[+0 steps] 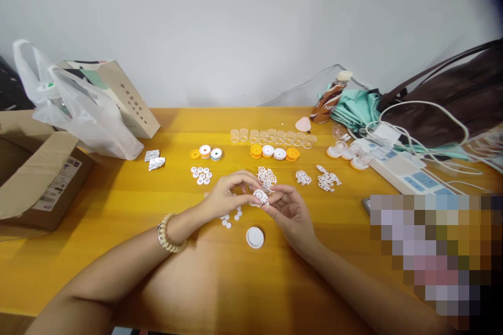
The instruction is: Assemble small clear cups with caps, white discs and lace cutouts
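Between my two hands, just above the table, is a small white plastic piece with cut-out holes (261, 197). My left hand (231, 193) pinches it from the left, and the fingertips of my right hand (290, 212) close on its right side. Behind it lies a pile of similar white openwork pieces (267, 175), partly hidden by my fingers. A round white lid-like disc (255, 238) rests on the table below my hands. Small white discs (227, 221) lie by my left wrist, with more white round parts (201, 175) farther back.
Orange and white round caps (274, 152) and clear plastic cups (271, 137) stand in rows behind. More openwork pieces (328, 178) lie to the right, near a power strip (408, 172) with cables. A cardboard box (66, 188) and plastic bag (90, 120) occupy the left; a bottle (330, 99) stands back right.
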